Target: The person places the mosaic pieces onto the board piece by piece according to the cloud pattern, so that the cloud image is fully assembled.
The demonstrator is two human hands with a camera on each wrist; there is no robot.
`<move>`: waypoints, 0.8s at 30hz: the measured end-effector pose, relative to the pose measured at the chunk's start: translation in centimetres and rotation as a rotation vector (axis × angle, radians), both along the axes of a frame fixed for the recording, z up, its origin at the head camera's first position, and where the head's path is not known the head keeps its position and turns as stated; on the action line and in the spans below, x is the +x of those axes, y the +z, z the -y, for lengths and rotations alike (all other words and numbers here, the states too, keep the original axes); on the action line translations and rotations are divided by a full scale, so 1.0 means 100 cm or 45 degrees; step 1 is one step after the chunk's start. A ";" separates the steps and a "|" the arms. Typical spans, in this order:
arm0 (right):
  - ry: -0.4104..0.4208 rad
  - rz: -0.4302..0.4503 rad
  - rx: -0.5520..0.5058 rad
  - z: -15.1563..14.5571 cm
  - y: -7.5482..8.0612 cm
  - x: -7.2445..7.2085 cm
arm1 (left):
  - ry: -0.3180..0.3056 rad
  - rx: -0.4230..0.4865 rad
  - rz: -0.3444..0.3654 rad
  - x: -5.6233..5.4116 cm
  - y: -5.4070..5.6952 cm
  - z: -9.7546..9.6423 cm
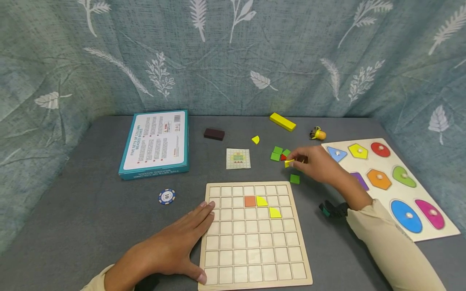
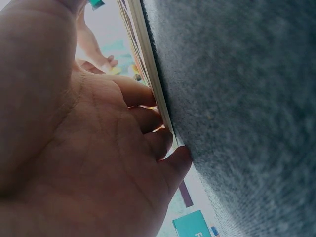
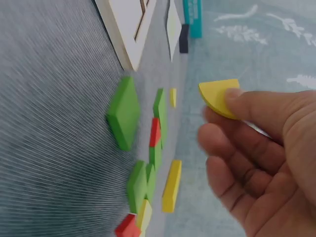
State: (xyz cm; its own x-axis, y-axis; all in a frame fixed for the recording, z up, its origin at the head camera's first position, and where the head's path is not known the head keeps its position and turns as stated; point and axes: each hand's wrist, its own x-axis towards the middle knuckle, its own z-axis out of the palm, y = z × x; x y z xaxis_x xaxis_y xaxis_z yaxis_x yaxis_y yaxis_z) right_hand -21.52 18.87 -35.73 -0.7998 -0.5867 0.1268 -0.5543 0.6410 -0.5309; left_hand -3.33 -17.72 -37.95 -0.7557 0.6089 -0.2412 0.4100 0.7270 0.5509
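At one o'clock from the board (image 1: 258,256), right hand (image 1: 316,163) pinches yellow piece (image 3: 213,94), probably light, stiff, best held flatwise; left hand (image 1: 178,238) spread.

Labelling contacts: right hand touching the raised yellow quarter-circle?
Touching: right wrist view shows the right hand pinching the yellow quarter-circle, thumb on its face.

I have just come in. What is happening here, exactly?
A person's right hand pinches a yellow quarter-circle piece, held up near loose green squares. The left hand rests against the left edge of a wooden grid board. Three pieces lie in its cells: an orange square and two yellow quarter-circles.
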 end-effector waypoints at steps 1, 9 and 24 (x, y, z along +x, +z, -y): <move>0.031 -0.006 -0.025 -0.001 -0.001 0.003 | 0.002 0.001 0.003 0.000 0.000 0.000; 0.184 -0.067 -0.130 0.000 -0.008 0.019 | 0.001 0.011 -0.011 -0.001 -0.001 -0.001; 0.273 0.223 -0.120 0.004 -0.010 0.047 | 0.014 -0.006 0.011 0.000 0.001 -0.002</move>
State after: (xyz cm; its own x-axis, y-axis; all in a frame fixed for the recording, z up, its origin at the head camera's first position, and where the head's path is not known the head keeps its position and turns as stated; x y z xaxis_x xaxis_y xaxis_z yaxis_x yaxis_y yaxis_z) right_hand -16.81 18.51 -36.73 -0.6735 -0.7368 0.0596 -0.5665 0.4627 -0.6819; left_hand -3.33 -17.48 -37.88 -0.7604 0.5992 -0.2504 0.3969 0.7340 0.5511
